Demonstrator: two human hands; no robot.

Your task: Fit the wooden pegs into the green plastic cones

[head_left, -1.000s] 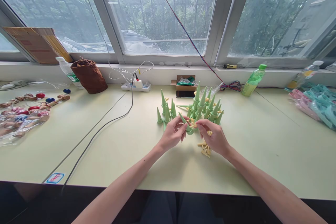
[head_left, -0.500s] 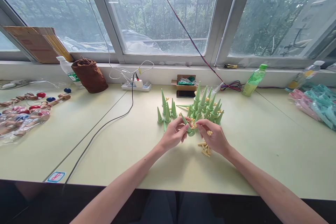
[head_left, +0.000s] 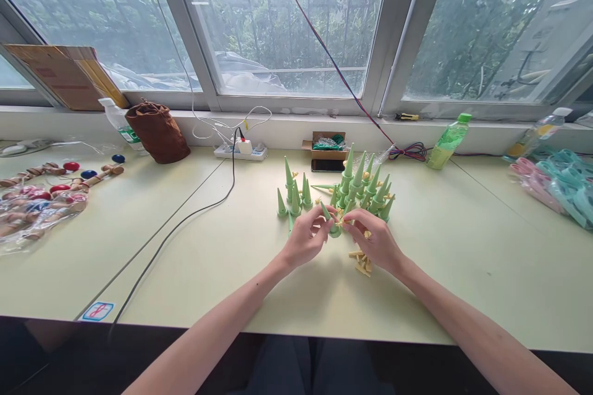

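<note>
My left hand (head_left: pixel 303 239) is closed around a green plastic cone (head_left: pixel 330 221) whose tip points up and left. My right hand (head_left: pixel 376 241) pinches a small yellow piece (head_left: pixel 341 221) held against the cone's wide end. Just behind my hands stands a cluster of upright green cones (head_left: pixel 359 188), with a few more cones (head_left: pixel 293 194) to the left of it. Several loose yellow pieces (head_left: pixel 361 262) lie on the table (head_left: pixel 222 259) under my right hand.
A black cable (head_left: pixel 185 217) runs across the table to a white power strip (head_left: pixel 239 151). A brown pouch (head_left: pixel 157 133) and wooden toys with coloured balls (head_left: pixel 50 188) are at left. A small cardboard box (head_left: pixel 327 145), a green bottle (head_left: pixel 447 142) and pastel plastic items (head_left: pixel 556 185) are at the right.
My hands have shifted slightly up and closer together, the right fingers pressing the yellow piece nearer the cone's base. Nothing else has moved.
</note>
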